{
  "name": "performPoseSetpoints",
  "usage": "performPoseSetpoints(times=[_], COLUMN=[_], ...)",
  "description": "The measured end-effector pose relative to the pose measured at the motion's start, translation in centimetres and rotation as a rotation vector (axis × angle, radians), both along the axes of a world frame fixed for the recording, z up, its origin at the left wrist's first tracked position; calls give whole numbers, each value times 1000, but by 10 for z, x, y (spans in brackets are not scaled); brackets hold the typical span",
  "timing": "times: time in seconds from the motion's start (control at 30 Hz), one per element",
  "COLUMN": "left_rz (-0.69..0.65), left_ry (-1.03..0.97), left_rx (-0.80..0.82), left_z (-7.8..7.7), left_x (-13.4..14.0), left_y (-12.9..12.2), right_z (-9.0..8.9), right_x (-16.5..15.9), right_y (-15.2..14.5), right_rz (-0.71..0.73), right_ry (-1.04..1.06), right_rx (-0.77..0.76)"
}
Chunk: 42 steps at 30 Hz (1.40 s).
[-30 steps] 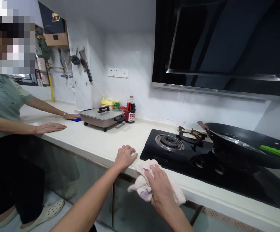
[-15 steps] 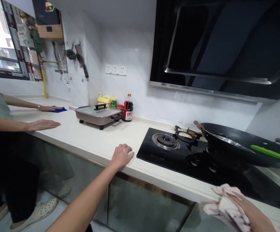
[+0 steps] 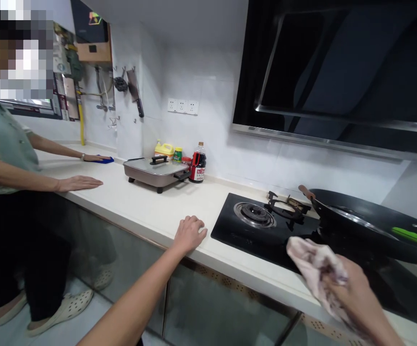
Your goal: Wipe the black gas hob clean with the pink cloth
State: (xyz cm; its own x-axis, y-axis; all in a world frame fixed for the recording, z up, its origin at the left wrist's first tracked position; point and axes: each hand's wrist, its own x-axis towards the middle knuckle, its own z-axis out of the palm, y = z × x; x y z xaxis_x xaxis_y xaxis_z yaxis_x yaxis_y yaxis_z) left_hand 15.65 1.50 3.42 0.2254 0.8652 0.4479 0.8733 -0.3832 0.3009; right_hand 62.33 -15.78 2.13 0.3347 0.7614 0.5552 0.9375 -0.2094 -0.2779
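Observation:
My left hand (image 3: 190, 234) rests on the front edge of the white countertop (image 3: 151, 209), just left of the black gas stove (image 3: 226, 231). Its fingers are loosely bent, the thumb stands apart, and it holds nothing. In my right hand (image 3: 358, 288) is a crumpled, whitish-pink rag (image 3: 311, 262), gripped with the fingers wrapped round it. The rag is over the stove's front edge, part of it hanging towards the counter edge. A bare burner (image 3: 255, 214) is on the stove's left side, with a loose pan support (image 3: 286, 210) behind it.
A black wok (image 3: 360, 216) with a green-handled utensil (image 3: 415, 236) takes up the stove's right side. An electric pan (image 3: 156, 175) with a glass lid stands left, beside a soy sauce bottle (image 3: 199, 166). At far left another person's hand presses a blue cloth (image 3: 104, 159). A range hood (image 3: 331, 72) overhangs.
My right hand has lifted the rag from below the counter's front edge up and left onto the stove front. My left hand stays on the counter. The view has turned slightly left.

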Motion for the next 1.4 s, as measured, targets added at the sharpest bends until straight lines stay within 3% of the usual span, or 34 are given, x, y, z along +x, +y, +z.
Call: performPoseSetpoints(times=[0.13, 0.37, 0.43, 0.63, 0.87, 1.0, 1.1, 1.4], left_rz=[-6, -9, -10, -11, -11, -9, -8, 0], left_ry=[-7, -4, -5, -1, 16, 27, 32, -10], left_rx=[1, -10, -12, -2, -4, -13, -10, -2], left_z=[-1, -1, 0, -1, -3, -2, -1, 0], left_x=[0, 2, 2, 3, 3, 4, 4, 5], left_y=[1, -1, -1, -1, 0, -1, -2, -5], right_z=[-13, -16, -10, 0, 0, 14, 27, 49], right_x=[-32, -18, -18, -37, -101, -154, -180, -191], right_y=[6, -7, 3, 30, 17, 47, 78, 153], right_rz=[-144, 243, 228, 10, 211, 438, 515, 345], right_ry=[-81, 51, 95, 169, 52, 61, 93, 184], right_rx=[-120, -160, -165, -259, -244, -252, -263, -359])
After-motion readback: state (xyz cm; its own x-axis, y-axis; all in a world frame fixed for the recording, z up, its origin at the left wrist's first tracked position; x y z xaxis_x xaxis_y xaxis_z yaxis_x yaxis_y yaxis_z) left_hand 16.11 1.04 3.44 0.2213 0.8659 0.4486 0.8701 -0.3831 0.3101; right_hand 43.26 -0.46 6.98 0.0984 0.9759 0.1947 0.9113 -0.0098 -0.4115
